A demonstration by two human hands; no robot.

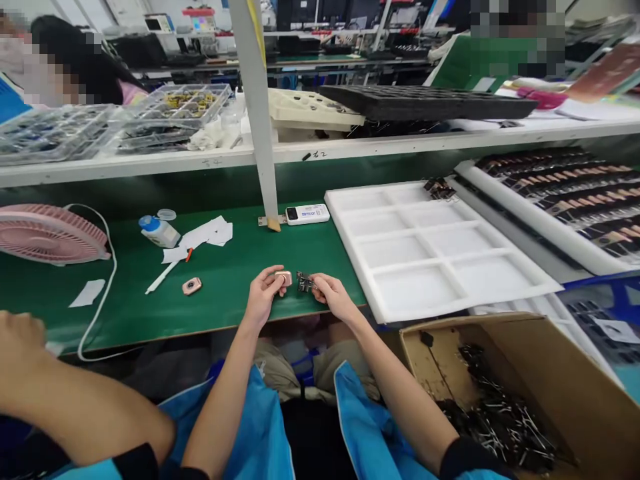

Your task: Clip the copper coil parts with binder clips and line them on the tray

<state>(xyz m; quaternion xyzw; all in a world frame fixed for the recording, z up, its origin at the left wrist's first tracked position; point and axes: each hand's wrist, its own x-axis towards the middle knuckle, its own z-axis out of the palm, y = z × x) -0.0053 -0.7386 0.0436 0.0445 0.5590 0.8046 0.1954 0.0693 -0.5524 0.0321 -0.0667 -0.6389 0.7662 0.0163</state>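
Over the front edge of the green bench, my left hand (265, 293) pinches a small rose-gold case (285, 278), rounded like a watch body, with a dark round spot on its face. Close to its right, my right hand (331, 293) grips a small black-and-metal part (304, 282) between thumb and fingers; its exact kind is too small to make out. A narrow gap lies between the two pieces. Another rose-gold case (192, 286) rests on the bench to the left.
Left stand a pink fan (53, 233), a blue-capped bottle (159, 231) and paper scraps (207, 233). A white divided tray (357, 257) lies right, beside a tray of assembled pieces (575, 193). Below it, a cardboard box (545, 353) holds black parts. A co-worker's arm (75, 393) reaches in at left.
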